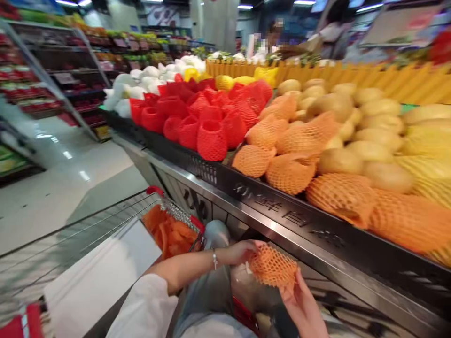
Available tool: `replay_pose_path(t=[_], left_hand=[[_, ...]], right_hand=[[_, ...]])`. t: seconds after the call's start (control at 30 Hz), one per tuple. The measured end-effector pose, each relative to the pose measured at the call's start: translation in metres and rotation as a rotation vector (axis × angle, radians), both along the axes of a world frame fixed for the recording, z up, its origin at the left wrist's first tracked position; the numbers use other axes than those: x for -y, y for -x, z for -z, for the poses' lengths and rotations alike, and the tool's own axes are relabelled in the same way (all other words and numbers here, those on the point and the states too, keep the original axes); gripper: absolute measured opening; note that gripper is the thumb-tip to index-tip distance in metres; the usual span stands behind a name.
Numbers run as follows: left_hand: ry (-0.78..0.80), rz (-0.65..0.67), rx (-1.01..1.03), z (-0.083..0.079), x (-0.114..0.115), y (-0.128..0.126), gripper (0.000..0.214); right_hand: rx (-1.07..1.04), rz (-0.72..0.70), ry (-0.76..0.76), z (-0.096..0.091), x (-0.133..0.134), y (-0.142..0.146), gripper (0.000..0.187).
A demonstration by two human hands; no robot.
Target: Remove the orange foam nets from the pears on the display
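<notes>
Holding orange foam net (275, 266) beside display stand (271, 228), left hand (243, 252) pinched one end, right hand (303, 303) pinched the other, cart (178, 211) sat left of stand.

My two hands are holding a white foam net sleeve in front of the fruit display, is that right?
Not quite: the foam net sleeve is orange, not white, as the head view shows. Your left hand and right hand hold it in front of the fruit display.

The person's left hand (244, 252) and right hand (299, 300) hold an orange foam net (275, 266) beside a display (260, 195) of netted fruit (294, 171).
</notes>
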State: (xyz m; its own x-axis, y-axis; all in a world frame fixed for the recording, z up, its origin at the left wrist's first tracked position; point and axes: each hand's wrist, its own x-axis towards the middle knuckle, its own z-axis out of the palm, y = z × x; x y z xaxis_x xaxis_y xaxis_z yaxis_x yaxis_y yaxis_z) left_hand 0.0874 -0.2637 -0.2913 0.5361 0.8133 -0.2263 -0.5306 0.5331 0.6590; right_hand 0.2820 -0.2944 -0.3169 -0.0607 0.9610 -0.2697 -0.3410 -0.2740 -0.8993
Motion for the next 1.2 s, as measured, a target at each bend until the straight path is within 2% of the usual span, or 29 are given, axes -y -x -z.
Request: replay_pose_path(t=[0.1,0.17,0.23,0.37,0.5,0.6,0.73,0.87,0.97,1.07,1.13,1.2], left_hand=[[0.059,-0.028,0.005,0.008,-0.006,-0.001,0.016],[0.079,-0.028,0.002,0.01,-0.008,-0.001,0.017],[0.031,-0.005,-0.021,0.009,-0.007,-0.001,0.019],[-0.095,-0.054,-0.031,0.005,-0.001,-0.001,0.023],[-0.014,-0.082,0.109,0.008,-0.006,0.007,0.037],[0.027,-0.073,0.198,0.012,-0.013,0.012,0.044],[-0.001,-0.179,0.234,0.015,-0.016,0.015,0.044],[0.001,-0.182,0.226,0.011,-0.011,0.013,0.045],[0.063,-0.15,0.243,0.006,-0.009,0.013,0.045],[0.096,-0.206,0.192,0.002,-0.01,0.017,0.041],[0.097,-0.249,0.163,-0.001,-0.013,0.019,0.04],[0.081,-0.268,0.126,-0.004,-0.014,0.02,0.039]], right_hand=[[-0.029,-0.054,0.142,0.017,-0.006,-0.009,0.033],[0.009,-0.071,0.165,0.027,-0.009,-0.011,0.026],[0.072,-0.08,0.151,0.032,-0.008,-0.011,0.021],[0.1,0.005,0.187,0.028,0.004,-0.011,0.037],[0.046,0.083,0.254,0.023,0.013,-0.005,0.052],[-0.04,0.067,0.28,0.023,0.013,0.007,0.058],[-0.257,-0.008,0.312,0.022,0.015,0.024,0.057],[-0.298,-0.016,0.221,0.021,0.017,0.031,0.042],[-0.317,0.006,0.231,0.022,0.017,0.033,0.038],[-0.207,0.064,0.19,0.016,0.019,0.037,0.036],[0.014,0.242,0.011,0.004,0.023,0.038,0.033],[0.276,0.453,-0.265,-0.015,0.026,0.037,0.023]])
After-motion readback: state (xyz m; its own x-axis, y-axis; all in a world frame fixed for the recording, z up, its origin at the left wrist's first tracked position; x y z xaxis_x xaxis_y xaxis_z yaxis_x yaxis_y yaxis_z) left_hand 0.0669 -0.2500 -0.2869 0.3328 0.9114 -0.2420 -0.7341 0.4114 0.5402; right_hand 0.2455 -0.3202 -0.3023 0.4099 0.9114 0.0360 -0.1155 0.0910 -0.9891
